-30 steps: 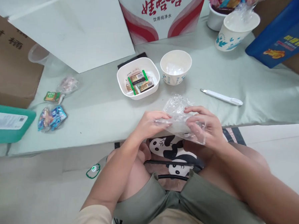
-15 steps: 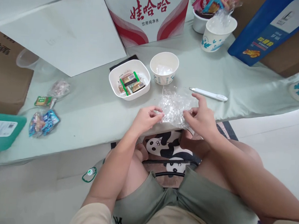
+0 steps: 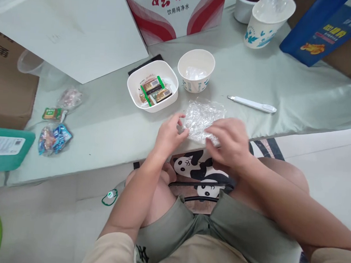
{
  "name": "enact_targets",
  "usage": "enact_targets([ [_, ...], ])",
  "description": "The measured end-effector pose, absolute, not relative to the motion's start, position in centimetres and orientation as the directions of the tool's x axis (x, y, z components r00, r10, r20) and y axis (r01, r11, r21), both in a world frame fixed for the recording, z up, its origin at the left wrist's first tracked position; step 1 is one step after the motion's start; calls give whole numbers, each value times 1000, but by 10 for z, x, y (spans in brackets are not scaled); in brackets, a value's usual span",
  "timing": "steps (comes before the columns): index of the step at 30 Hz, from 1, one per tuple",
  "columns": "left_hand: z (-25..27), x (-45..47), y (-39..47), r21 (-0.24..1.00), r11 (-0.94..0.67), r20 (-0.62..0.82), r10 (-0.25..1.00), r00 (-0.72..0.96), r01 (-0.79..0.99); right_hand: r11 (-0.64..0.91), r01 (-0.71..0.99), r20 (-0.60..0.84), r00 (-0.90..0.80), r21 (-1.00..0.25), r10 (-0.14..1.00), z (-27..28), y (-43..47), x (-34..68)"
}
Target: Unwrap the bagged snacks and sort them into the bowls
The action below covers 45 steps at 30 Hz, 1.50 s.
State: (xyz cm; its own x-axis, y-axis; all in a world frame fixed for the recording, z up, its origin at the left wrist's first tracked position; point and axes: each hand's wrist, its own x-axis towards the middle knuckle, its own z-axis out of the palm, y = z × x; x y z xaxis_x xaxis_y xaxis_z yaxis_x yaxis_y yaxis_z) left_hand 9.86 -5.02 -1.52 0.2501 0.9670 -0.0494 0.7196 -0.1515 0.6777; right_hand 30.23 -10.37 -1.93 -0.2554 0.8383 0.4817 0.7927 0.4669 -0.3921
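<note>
Crumpled clear plastic wrap point(image 3: 202, 116) lies at the table's front edge. My left hand point(image 3: 171, 134) is at its left side, thumb and index finger apart, the fingertips beside the wrap's edge. Over the lower right part of the wrap is my right hand point(image 3: 229, 140), its fingers bent and spaced from the thumb, hiding that corner. A white paper cup point(image 3: 195, 83) with clear plastic inside stands just behind the wrap. To its left is a white square bowl point(image 3: 133, 91) holding small wrapped snacks point(image 3: 154, 92). A white utility knife point(image 3: 252, 104) lies to the right.
Wrapped snacks point(image 3: 56, 139) lie on the left of the cloth-covered table point(image 3: 105, 131), near a green container point(image 3: 6, 150). A white box point(image 3: 71, 32) and a red-and-white carton point(image 3: 175, 19) stand behind. Another paper cup point(image 3: 266, 28) and a blue package point(image 3: 321, 35) are back right.
My right hand has drawn its pointing index finger in and moved over the wrap. The left thumb and index finger have parted. The camera view has tilted down slightly.
</note>
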Motion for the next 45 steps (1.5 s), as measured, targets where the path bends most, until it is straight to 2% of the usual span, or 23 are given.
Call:
enact_targets([
  [1,-16,98,-50,665,-177,-17,968,251,726,541,754,436,-372,-374,820,-21,-105,296],
  [3,-19,95,-49,638,-209,25,968,251,741,552,748,300,-466,-370,832,-25,-106,288],
  [5,-21,91,-48,610,-212,33,969,243,764,465,797,192,-424,-385,885,-30,-105,287],
  [8,-19,85,-50,587,-258,86,962,258,767,440,797,143,-421,-415,896,-38,-100,294],
  [10,-15,81,-52,579,-422,139,894,425,698,479,760,154,-462,-438,874,-40,-97,299],
  [12,-11,79,-54,549,-591,145,764,628,592,513,717,178,-492,-472,852,-40,-95,302],
  [14,-10,78,-55,515,-659,106,684,722,549,534,677,214,-501,-506,838,-38,-93,302],
  [17,-13,76,-54,512,-631,110,721,684,583,559,626,284,-490,-544,824,-34,-91,304],
  [20,-14,75,-52,621,-544,149,789,596,565,538,615,303,-450,-576,840,-30,-90,307],
  [23,-12,75,-53,729,-359,78,889,451,583,421,631,259,-337,-652,905,-29,-86,307],
  [26,-8,75,-54,767,-207,3,948,319,607,255,635,179,-182,-729,967,-28,-79,304],
  [30,-12,75,-49,787,-228,19,938,347,574,123,625,105,-65,-771,992,-29,-73,297],
  [32,-18,76,-45,776,-244,34,937,348,582,143,640,172,-17,-755,985,-30,-72,295],
  [35,-26,77,-41,740,-297,82,931,356,604,219,756,373,35,-617,927,-30,-76,292],
  [37,-29,77,-41,686,-350,125,920,371,638,304,810,449,-56,-502,892,-30,-79,289],
  [39,-29,77,-42,632,-366,135,920,368,683,412,809,425,-226,-420,876,-30,-83,285],
  [41,-28,77,-44,603,-349,120,929,351,718,468,798,341,-349,-381,873,-32,-84,281],
  [43,-26,75,-45,613,-322,126,941,313,722,439,813,259,-362,-383,896,-34,-83,280],
  [45,-25,72,-44,673,-304,158,950,271,674,388,817,230,-316,-426,920,-34,-79,281],
])
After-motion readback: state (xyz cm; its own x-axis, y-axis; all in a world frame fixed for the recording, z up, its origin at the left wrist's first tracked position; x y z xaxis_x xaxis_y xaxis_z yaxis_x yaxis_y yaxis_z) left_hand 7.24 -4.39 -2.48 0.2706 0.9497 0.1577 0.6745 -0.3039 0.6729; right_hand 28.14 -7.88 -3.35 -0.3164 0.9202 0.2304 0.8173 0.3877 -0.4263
